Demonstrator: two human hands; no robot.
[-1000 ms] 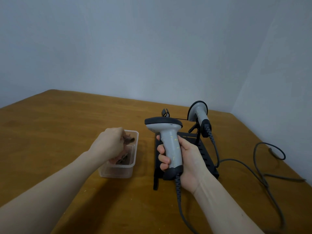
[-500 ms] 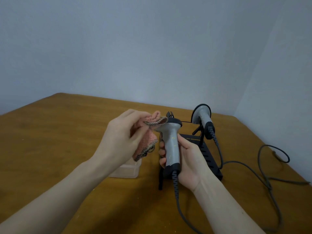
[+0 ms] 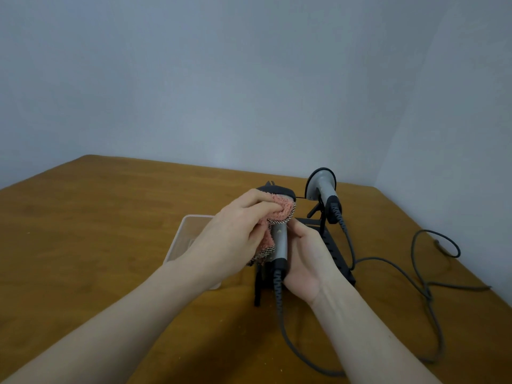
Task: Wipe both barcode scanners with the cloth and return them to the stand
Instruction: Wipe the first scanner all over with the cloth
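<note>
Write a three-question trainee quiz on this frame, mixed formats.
1. True or false: the grey handheld scanner in the right hand sits in the black stand.
2. Multiple choice: the pink terry cloth in the left hand presses on the held grey scanner at its: A) cable end B) head C) nowhere.
3. Fill in: the second grey scanner rests on the ____.

Key
1. False; it is lifted, gripped by its handle.
2. B
3. stand
</note>
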